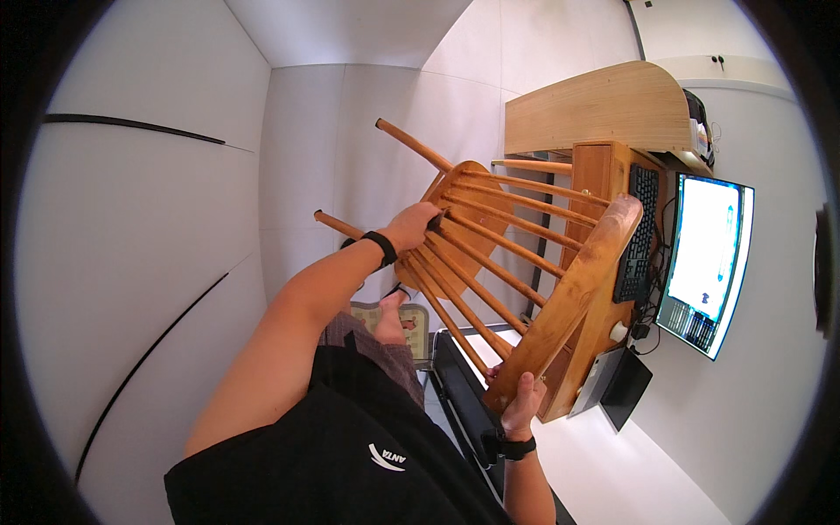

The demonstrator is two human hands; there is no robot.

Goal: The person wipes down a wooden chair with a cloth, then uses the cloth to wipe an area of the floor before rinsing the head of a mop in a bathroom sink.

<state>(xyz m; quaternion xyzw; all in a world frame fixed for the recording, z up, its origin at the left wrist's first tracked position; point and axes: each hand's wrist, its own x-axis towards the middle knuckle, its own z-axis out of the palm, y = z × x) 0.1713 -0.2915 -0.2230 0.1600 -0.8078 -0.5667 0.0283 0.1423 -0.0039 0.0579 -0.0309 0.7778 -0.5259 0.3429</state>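
Observation:
A wooden spindle-back chair (459, 262) is tilted before me, its curved top rail (571, 295) towards the right and two legs pointing left. My right hand (523, 401) grips the near end of this rail, thumb on its outer side and fingertips by the spindles. At the foot of the spindles, close to the round seat (482, 246), my left hand (413, 226) is closed around a small dark object (436, 220). What that object is cannot be made out. Both wrists wear black bands.
Right of the chair stands a wooden desk (590, 161) with a black keyboard (636, 230) and cables. Beyond it are a lit monitor (709, 262) and a laptop (610, 387). A patterned mat (419, 331) lies by my foot. White cabinet panels (151, 216) line the left.

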